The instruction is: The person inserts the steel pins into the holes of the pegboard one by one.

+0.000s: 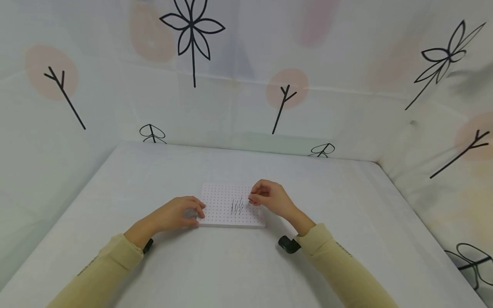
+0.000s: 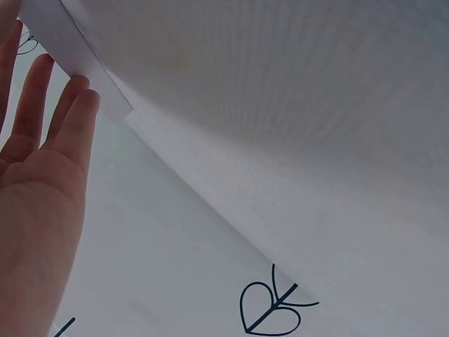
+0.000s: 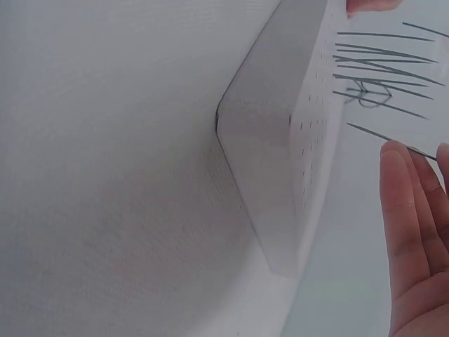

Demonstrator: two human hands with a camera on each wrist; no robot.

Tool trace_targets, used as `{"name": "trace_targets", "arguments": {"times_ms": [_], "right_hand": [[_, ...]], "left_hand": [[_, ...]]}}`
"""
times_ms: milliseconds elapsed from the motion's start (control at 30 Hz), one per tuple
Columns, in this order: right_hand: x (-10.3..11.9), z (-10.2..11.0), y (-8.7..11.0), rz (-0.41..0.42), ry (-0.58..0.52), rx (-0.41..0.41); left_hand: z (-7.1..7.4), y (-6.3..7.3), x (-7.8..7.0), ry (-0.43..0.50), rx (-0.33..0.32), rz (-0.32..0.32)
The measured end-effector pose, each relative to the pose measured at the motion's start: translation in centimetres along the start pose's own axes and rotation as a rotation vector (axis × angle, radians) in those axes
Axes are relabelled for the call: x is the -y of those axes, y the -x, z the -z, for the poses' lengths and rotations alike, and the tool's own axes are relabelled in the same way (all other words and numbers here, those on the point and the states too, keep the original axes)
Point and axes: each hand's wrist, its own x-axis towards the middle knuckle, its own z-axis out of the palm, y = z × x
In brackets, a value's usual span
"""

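A white pegboard (image 1: 215, 201) with rows of small holes lies flat on the table. Several thin dark metal pins (image 3: 384, 35) stand up from its holes, leaning at slightly different angles. My left hand (image 1: 173, 214) rests against the board's left edge, fingertips at the rim and thumb by the near left corner. In the left wrist view its fingers (image 2: 66, 130) lie nearly straight along the board's side. Above the right part of the board, my right hand (image 1: 271, 199) pinches one thin metal pin (image 3: 370, 133). That pin's free end points at the board, beside the standing ones.
A white cloth covers the table (image 1: 185, 265). Behind and at both sides hang white cloth walls (image 1: 239, 111) printed with plant drawings. A dark wrist camera (image 1: 288, 244) sits under the right forearm, just right of the board's near corner.
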Motion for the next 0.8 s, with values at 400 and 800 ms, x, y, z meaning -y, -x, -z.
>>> {"name": "trace_targets", "arguments": {"times_ms": [400, 800], "right_hand": [[-3.2, -1.1, -1.4, 0.003, -0.011, 0.008], [-3.5, -1.3, -1.5, 0.004, 0.016, 0.01]], "left_hand": [[-0.2, 0.0, 0.1, -0.019, -0.027, -0.031], [-0.2, 0.0, 0.2, -0.006, -0.014, -0.011]]}}
